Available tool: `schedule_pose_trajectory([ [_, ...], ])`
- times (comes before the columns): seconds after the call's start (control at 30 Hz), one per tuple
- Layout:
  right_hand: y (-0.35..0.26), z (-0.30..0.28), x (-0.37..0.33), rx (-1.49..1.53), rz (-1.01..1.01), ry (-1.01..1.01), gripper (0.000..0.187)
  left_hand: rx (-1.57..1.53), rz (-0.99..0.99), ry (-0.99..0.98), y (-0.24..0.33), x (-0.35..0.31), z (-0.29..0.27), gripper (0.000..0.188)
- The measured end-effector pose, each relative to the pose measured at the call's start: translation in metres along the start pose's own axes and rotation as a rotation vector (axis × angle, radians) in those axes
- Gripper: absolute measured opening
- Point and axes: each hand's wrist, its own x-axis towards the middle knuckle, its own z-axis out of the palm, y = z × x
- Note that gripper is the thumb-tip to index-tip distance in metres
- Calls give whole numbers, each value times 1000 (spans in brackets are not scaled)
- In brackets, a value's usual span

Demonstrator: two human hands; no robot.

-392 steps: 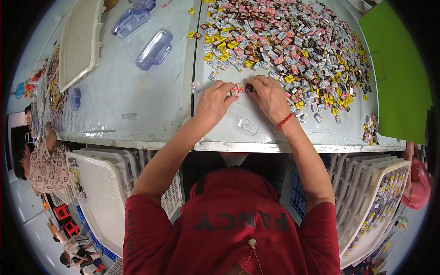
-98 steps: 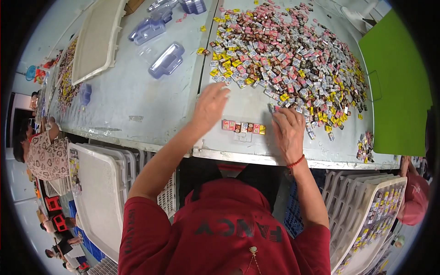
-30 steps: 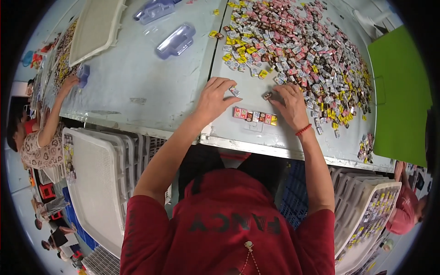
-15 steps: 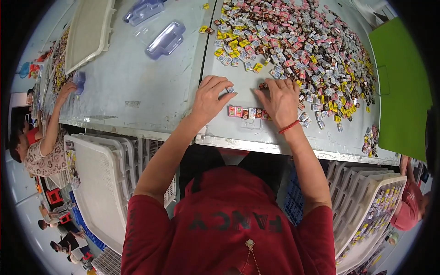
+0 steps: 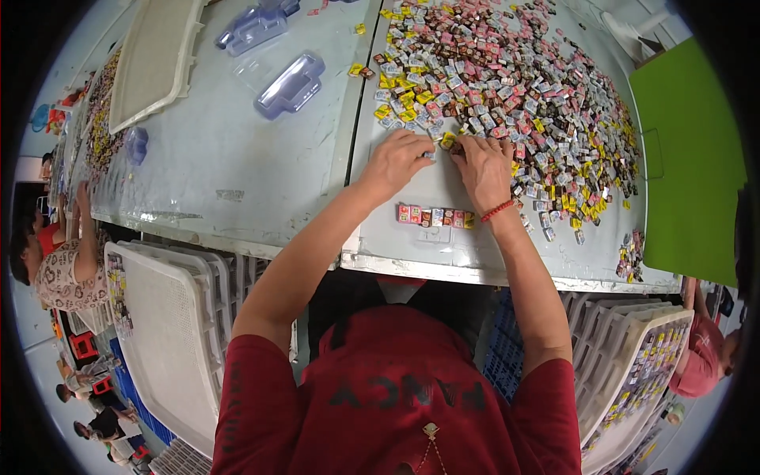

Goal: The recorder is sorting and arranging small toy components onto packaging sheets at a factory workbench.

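On the table my left hand pinches a small white and blue box between thumb and fingertips. Close by on its right, my right hand has its fingers curled down at the near edge of the loose boxes. A dark piece partly shows under those fingertips, and a yellow box touches them. Nearer to me lies a short row of small pink, dark, white and yellow boxes, with a clear plastic piece at its near side. Beyond both hands spreads a big pile of similar boxes.
Clear bluish plastic trays and a white tray lie on the left table. A green board stands at the right. Stacked white trays stand below the table edge on both sides. Other people sit at far left and right.
Both hands have moved away from me toward the pile, the left one also rightward. The whole row of boxes now shows. At far left, a co-worker's hand has left a bluish plastic piece.
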Motion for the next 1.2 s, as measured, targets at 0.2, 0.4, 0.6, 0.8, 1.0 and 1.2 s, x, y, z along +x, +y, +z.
schedule_pose_trajectory([
  [0.2,8,2,7,30,12,-53,29,-7,41,-95,-20,24,-3,23],
  [0.4,8,4,11,-87,-64,-60,35,32,55,-43,-14,26,3,25],
  [0.6,12,0,-3,-69,-140,-105,34,26,18,-91,-1,10,-4,28],
  [0.8,12,-3,-12,46,-165,-75,33,-16,107,-118,-5,12,-4,31],
  [1.0,12,3,-14,135,-147,-18,25,-37,106,-126,-8,15,4,30],
  [1.2,13,7,-18,99,-146,32,27,-2,189,-112,-6,18,3,27],
])
